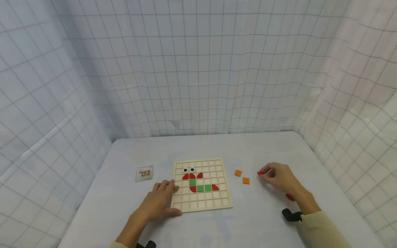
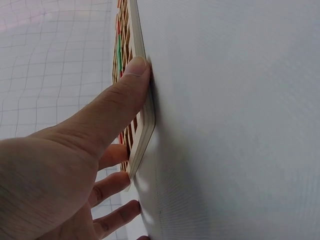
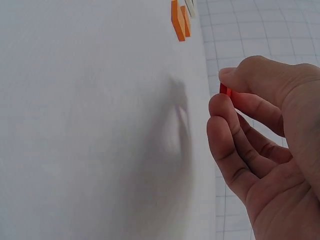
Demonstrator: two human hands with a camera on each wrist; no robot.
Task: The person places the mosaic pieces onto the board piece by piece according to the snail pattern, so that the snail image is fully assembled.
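Observation:
A wooden grid board point(image 1: 222, 202) lies flat on the table and carries several red and green tiles point(image 1: 204, 188) and two eye discs point(image 1: 188, 170). My left hand point(image 1: 158, 201) rests at its near left corner; the thumb point(image 2: 135, 75) touches the front edge and the spread fingers lie along the left side. To the right of the board, my right hand point(image 1: 280, 177) pinches a small red tile point(image 3: 224, 89) between thumb and fingertips, slightly above the table. Its exact shape is mostly hidden by the fingers. Two orange square tiles point(image 1: 242, 177) lie between the board and this hand.
A small picture card point(image 1: 144, 173) with a coloured figure on a grid lies left of the board. Another red piece point(image 1: 290, 197) is on the table beside the right wrist. White gridded sheets point(image 1: 199, 72) enclose the white table point(image 1: 256, 225) at the back and sides.

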